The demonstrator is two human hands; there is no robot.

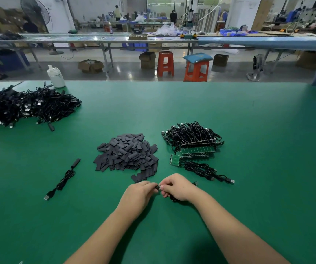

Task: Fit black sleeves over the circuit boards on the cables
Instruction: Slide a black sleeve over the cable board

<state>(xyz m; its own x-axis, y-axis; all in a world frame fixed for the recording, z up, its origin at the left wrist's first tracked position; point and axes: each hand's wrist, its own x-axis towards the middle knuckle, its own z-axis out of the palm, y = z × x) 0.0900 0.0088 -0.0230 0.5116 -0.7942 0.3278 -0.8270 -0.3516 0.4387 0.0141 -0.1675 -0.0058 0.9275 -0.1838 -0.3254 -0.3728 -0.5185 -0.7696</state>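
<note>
Your left hand (141,191) and right hand (176,186) meet just above the mat (258,149), fingers curled and pinching a small dark piece (158,187) between them. It looks like a sleeve going onto a board, though the fingers hide most of it. A cable (173,199) loops out under the right hand. Keep the sleeve mouth squeezed open and square to the board's end, then slide it straight; forcing it askew would likely snag a corner.

Just beyond your knuckles lies the sleeve pile (126,153), with the bare boards (195,151) to its right, so draw your elbows back rather than push forward. A finished cable (64,180) lies apart on the left. The done heap (24,107) sits far left, with open mat between.
</note>
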